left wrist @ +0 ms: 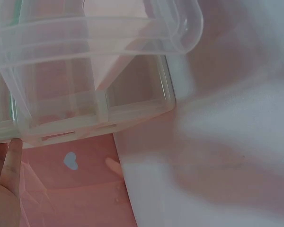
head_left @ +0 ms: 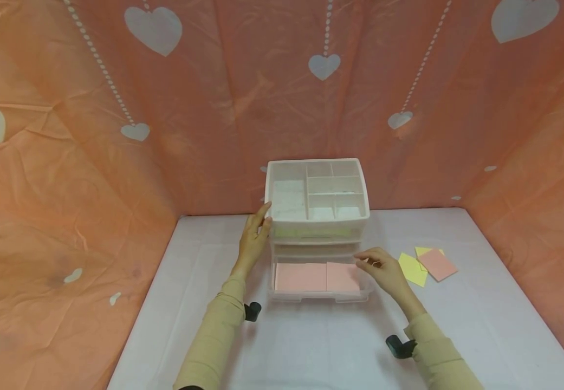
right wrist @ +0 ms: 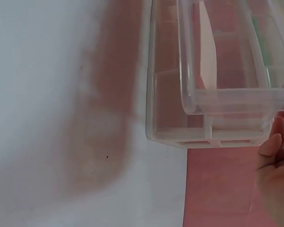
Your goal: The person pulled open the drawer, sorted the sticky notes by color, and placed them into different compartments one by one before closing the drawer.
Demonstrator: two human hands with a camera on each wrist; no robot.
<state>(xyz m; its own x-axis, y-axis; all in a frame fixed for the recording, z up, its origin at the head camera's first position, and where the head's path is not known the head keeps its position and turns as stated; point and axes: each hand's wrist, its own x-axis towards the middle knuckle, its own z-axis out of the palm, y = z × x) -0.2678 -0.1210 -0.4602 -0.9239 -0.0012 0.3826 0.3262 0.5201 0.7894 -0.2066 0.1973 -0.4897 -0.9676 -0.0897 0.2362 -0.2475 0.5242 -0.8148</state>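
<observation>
A white plastic drawer organizer (head_left: 289,197) stands against the back cloth, with a divided tray on top. Its clear lower drawer (head_left: 317,297) is pulled out; inside, pink sticky notes (head_left: 301,277) lie flat beside another pink pad (head_left: 342,277). My left hand (head_left: 252,244) rests its extended fingers against the organizer's left side, near the top rim. Over the drawer's right edge hovers my right hand (head_left: 381,268), fingers bent and no object visible between them. In the right wrist view its thumb and fingers (right wrist: 271,144) appear right beside the drawer's corner.
To the right of the organizer, yellow notes (head_left: 412,270) and a pink note (head_left: 438,265) lie overlapping on the white tabletop (head_left: 321,346). Something yellow-green (head_left: 316,233) shows through the upper drawer front. Orange cloth (head_left: 282,108) with hearts hangs behind and at both sides.
</observation>
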